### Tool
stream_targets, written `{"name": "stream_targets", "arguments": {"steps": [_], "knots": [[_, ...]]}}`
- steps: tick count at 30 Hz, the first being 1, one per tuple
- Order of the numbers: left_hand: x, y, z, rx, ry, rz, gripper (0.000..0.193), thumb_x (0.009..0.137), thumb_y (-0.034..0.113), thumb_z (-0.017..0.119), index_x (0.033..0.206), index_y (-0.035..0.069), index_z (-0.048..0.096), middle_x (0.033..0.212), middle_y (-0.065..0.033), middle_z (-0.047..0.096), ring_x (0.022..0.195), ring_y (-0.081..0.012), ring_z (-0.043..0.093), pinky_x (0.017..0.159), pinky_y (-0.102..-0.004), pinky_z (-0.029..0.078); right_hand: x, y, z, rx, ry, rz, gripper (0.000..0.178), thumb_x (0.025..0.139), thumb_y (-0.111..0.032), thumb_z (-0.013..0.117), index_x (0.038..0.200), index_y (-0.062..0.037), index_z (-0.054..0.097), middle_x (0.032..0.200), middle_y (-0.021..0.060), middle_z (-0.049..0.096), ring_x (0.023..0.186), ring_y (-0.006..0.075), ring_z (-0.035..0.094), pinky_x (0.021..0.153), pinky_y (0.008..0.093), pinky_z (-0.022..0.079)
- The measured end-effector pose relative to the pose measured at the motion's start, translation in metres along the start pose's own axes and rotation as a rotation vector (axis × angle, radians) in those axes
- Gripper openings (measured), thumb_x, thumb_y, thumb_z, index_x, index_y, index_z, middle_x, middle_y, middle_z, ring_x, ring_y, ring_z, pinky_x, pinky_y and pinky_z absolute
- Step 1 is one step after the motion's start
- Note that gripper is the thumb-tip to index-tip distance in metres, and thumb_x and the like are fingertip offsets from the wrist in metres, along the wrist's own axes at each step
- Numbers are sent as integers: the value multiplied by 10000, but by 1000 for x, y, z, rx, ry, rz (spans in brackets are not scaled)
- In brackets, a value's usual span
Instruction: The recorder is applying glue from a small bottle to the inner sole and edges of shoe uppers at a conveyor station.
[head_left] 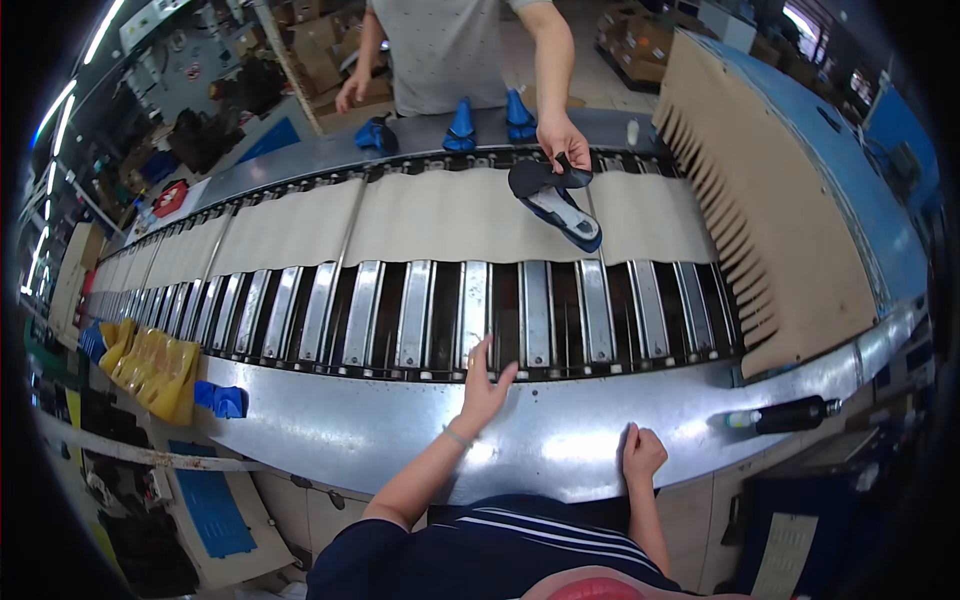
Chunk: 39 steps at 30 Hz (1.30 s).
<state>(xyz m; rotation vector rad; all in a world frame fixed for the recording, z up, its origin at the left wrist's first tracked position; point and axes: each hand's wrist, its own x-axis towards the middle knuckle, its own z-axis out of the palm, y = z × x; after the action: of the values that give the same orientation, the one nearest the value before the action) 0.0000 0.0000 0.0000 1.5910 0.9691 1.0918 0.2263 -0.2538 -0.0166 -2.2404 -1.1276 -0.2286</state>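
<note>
My left hand (485,395) is over the near metal edge of the conveyor (475,310), thumb and fingers apart, holding nothing. Farther right, above the metal table, my right hand (644,455) is curled into a loose fist with nothing seen in it. Across the conveyor, a co-worker's hand (566,145) pinches a dark shoe upper (540,185) by its top. Its pale underside and blue toe hang over the cream belt cloth (430,215). Neither of my hands touches the upper.
Blue shoe lasts (461,128) stand along the far ledge. A yellow plastic piece (155,370) and a blue last (220,399) lie at the left. On the near table's right lies a black bottle (795,414). A tan fringed curtain (770,190) covers a machine on the right.
</note>
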Motion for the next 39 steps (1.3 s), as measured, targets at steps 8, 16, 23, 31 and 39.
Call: {"name": "stream_targets", "arguments": {"steps": [8, 16, 23, 31, 39], "knots": [[157, 21, 83, -653, -147, -99, 807, 767, 216, 778, 1390, 12, 307, 1327, -161, 465, 1211, -230, 465, 1016, -352, 359, 2, 2, -1, -44, -30, -2, 357, 886, -222, 612, 589, -66, 492, 576, 100, 523, 502, 307, 523, 473, 416, 392], [174, 27, 86, -743, 44, -252, 327, 763, 56, 742, 1057, 25, 601, 948, -36, 646, 806, -131, 604, 708, -272, 474, 3, 2, -6, -46, -48, 9, 367, 885, -224, 609, 579, -64, 482, 572, 100, 520, 504, 307, 522, 475, 413, 391], [74, 83, 58, -764, -68, -530, 314, 788, 80, 729, 1067, 28, 595, 894, -46, 643, 727, -143, 628, 609, -280, 506, 18, 5, -4, 383, -177, 327, 276, 876, -187, 635, 655, -36, 566, 572, 83, 518, 501, 191, 520, 493, 335, 402], [-67, 105, 66, -676, -261, -577, 361, 840, 104, 716, 1148, 12, 550, 966, -59, 637, 777, -114, 633, 626, -245, 539, 92, -116, -56, 768, -386, -262, 452, 745, -175, 781, 1165, -82, 643, 1370, 135, 460, 1312, 290, 391, 1069, 413, 327], [-131, 90, 74, -329, -150, -267, 694, 835, 61, 705, 1383, 37, 278, 1132, -103, 565, 974, -171, 603, 781, -284, 535, 38, -77, -43, 1358, -491, 178, 281, 878, -81, 626, 1151, -18, 635, 1407, 126, 437, 1270, 227, 457, 1059, 358, 357]]}}
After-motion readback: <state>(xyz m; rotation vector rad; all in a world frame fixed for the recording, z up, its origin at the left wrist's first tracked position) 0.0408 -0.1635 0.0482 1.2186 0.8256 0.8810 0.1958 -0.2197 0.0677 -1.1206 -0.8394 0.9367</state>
